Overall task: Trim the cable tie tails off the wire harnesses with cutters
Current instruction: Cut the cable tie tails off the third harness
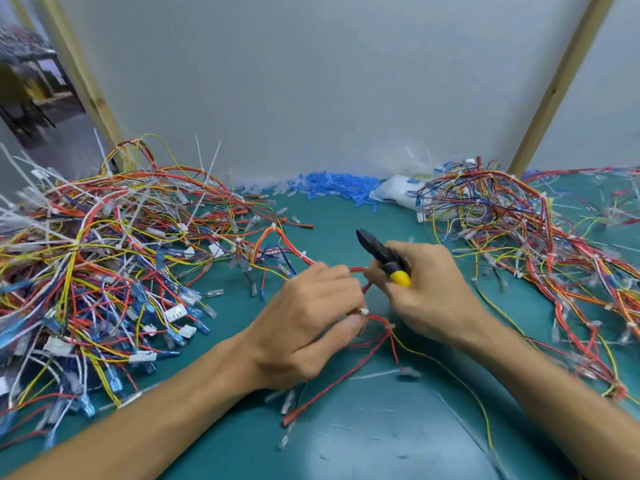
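Observation:
My left hand (311,317) pinches a red wire harness (298,252) near a white cable tie (363,311) at my fingertips. My right hand (429,289) grips black cutters with yellow handles (384,256), jaws pointing up and left, away from the tie. From the held spot, red and yellow wires (391,344) trail down over the green mat. A large heap of harnesses with long white tie tails (104,244) lies on the left. Another heap with short ties (540,244) lies on the right.
The green mat (381,427) carries small cut tail scraps near the front. A row of blue plastic sleeves (332,187) and a white bag (398,194) sit against the grey back wall. Wooden posts stand at both back corners.

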A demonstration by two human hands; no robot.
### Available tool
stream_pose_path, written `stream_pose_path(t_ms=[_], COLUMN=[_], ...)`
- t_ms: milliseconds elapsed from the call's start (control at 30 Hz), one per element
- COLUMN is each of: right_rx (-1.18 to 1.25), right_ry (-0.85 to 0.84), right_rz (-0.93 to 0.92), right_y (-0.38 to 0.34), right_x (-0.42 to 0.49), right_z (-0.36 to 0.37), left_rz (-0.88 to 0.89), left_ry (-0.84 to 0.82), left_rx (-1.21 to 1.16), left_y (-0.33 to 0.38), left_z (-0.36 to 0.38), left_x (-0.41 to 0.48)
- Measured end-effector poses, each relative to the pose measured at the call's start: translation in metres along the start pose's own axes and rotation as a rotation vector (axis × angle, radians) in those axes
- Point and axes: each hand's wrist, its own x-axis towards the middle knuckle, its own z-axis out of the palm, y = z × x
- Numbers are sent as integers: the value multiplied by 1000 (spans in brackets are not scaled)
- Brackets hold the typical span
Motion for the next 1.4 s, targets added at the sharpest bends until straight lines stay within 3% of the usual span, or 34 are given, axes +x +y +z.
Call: stream_pose_path(t_ms=[67,133,233,333,433,533,667,767,933,1067,1200,1333,1400], right_rx=[66,167,524,786,975,947,630,563,495,630,883,1045,1028], right_ry=[90,173,229,252,71,-307,-720,-852,-905,-854,-687,-140,47], right_rz=[47,82,162,185,161,79,-89,-151,-128,-75,-59,2,8], right_y=[2,3,6,6,4,-2,-16,-22,-14,-4,7,5,3], right_x=[1,5,10,10,9,2,-9,-9,-5,-1,3,7,8], right_z=[-5,-12,-19,-22,-23,-30,-39,-44,-48,-51,-52,-36,-34], left_rz=[-26,-141,-489,-912,-1124,-1132,-1061,-985,-804,-722,-745,-716,-675], left_ry=[118,399,768,667,616,666,682,647,550,602,588,639,629], left_rx=[-32,-60,-241,-496,-1021,-1369,-1326,-1364,-1370,-1102,-459,-562,-619], left_y=[-2,-4,-13,-27,-30,-30,-24,-21,-11,-7,-5,6,14], left_z=[-1,-4,-5,-5,-13,-24,-34,-34,-35,-44,-44,-39,-36], left_x=[-2,-3,-2,1,11,20,30,33,44,60,71,71,74])
